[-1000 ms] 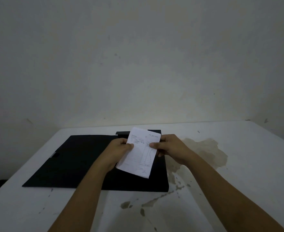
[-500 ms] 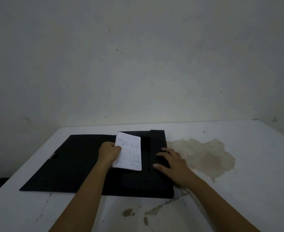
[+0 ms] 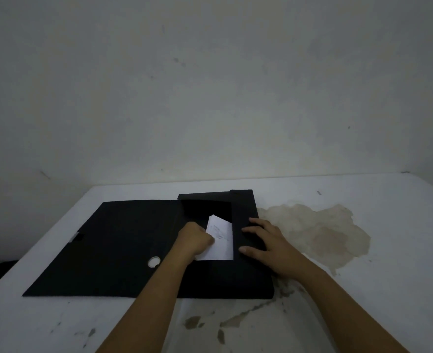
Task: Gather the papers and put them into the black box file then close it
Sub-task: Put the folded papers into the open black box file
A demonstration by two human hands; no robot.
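Pinched in the left hand (image 3: 197, 239), the small white printed papers (image 3: 220, 238) sit low inside the flat black card box file (image 3: 123, 250) lying open on the stained white table (image 3: 363, 289). Beside the papers, the right hand (image 3: 274, 248) lies open, pressing down the file's side flap. Insertion looks nearly done; next, release and fold the lid over.

Two bare forearms enter from lower frame. Left hand (image 3: 196, 239), right hand (image 3: 271, 247): no sleeves, gloves, rings or watch visible.

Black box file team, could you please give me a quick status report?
Left hand gripping papers, pressing them into open black box file. Right hand flat on file's right flap. Nothing in the way.
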